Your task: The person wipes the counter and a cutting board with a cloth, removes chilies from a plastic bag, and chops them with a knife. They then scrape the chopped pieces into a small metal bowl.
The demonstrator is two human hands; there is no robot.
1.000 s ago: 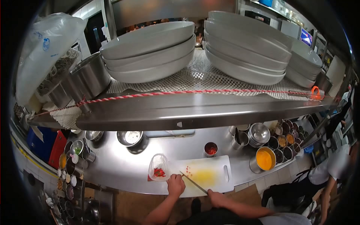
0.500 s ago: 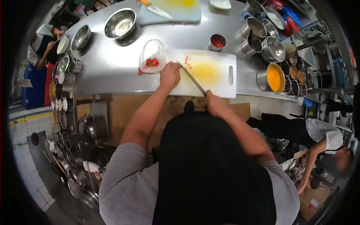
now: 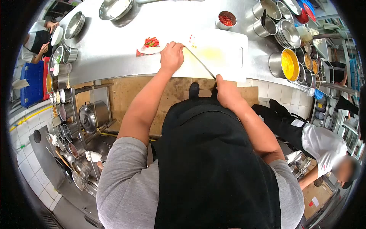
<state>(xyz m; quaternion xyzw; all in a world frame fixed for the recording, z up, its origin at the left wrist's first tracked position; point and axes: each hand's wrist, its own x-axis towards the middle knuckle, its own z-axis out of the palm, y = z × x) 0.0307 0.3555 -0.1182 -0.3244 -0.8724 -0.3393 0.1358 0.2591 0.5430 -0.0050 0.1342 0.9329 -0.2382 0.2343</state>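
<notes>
Taking clock positions from the middle of the cutting board [image 3: 223,57], the right hand [image 3: 228,91] sits near five, its fingers wrapped around the handle of a knife [image 3: 200,62] whose blade slants toward ten. The left hand [image 3: 172,57] is at nine, fingers curled beside the knife tip, perhaps to keep them clear of the edge. Red chilies [image 3: 151,42] lie just beyond it on a pale bag [image 3: 150,49], probably for easy reach. Chopped bits [image 3: 192,40] are scattered at ten; a metal cup [image 3: 226,20] of red pieces stands near one on the counter [image 3: 103,63], likely handy yet clear of the blade.

The right hand hides the knife handle. Whether the left fingers pinch anything, I cannot tell. Glare washes out the board's edges.
</notes>
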